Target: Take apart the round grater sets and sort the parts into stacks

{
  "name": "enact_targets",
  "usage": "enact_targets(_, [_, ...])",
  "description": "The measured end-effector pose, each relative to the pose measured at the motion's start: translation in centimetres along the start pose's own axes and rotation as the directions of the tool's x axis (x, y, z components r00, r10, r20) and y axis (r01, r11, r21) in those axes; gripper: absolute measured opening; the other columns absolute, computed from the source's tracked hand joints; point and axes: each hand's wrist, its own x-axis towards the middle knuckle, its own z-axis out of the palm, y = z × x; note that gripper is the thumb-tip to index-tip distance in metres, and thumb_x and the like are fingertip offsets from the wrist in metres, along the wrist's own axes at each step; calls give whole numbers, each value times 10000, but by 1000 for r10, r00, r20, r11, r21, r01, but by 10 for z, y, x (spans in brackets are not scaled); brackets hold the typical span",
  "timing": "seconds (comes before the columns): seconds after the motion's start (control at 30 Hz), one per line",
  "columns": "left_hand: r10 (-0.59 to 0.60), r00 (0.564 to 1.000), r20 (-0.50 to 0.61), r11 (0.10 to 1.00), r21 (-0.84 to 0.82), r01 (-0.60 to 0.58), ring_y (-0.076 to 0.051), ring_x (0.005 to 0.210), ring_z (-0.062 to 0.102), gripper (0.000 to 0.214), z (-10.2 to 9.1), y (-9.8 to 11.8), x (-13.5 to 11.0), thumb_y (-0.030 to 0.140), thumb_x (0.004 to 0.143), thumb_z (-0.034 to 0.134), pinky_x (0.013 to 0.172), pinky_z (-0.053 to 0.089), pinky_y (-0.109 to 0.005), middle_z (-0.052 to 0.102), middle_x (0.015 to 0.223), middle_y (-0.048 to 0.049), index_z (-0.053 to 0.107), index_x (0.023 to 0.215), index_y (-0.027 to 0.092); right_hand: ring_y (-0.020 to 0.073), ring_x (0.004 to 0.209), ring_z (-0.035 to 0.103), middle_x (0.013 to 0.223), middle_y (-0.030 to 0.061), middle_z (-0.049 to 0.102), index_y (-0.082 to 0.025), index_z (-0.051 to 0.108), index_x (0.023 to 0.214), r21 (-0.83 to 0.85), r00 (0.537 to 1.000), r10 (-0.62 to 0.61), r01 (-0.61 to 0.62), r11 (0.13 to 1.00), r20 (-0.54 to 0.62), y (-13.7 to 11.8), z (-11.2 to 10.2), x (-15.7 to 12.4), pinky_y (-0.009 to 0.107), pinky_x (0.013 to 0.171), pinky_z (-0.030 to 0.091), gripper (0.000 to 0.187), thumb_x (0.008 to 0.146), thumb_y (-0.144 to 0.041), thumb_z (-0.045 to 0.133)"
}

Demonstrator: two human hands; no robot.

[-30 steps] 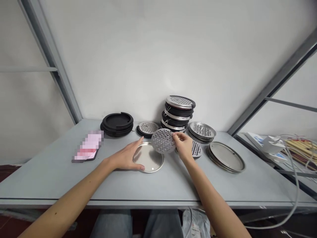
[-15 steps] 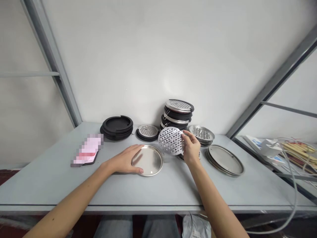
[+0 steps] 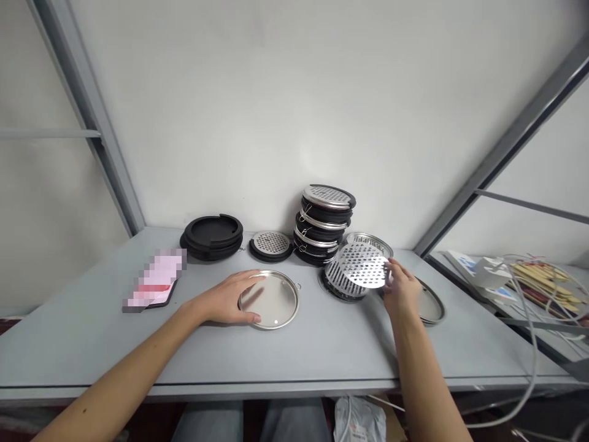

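My left hand [image 3: 225, 299] lies flat with fingers spread on the left rim of a shiny round metal tray [image 3: 272, 300] on the grey table [image 3: 294, 344]. My right hand [image 3: 401, 288] grips the right edge of a perforated metal disc [image 3: 362, 265] and holds it in the air, roughly level, over a slotted metal disc in a black ring [image 3: 338, 283]. Behind it lies a pile of perforated discs [image 3: 368, 241], and partly hidden under my right hand is a stack of plain metal trays [image 3: 431, 305].
Against the wall stand a tall stack of black rings with metal discs [image 3: 324, 224], a single perforated disc in a black ring [image 3: 270, 245] and a pile of black rings [image 3: 212, 233]. A blurred pink item [image 3: 155, 280] lies at the left. Cables and boxes [image 3: 524, 270] crowd the right.
My right hand has carried the perforated disc from above the tray rightward, to above the slotted disc, turning it from tilted toward level. My left hand stays on the tray.
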Motion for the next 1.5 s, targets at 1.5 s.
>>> enact_targets(1.5, [-27,999,-37,998,59,30,-374,1428,201,1000,6,-8,2,660,709,686,1136,242,-519,252,1558,-144,262,1504,226,208,867,604,932,74,695,-178,669,998,-120,170,-155,950,287,973,37,108,-101,314,771,472,189,880,-175,521])
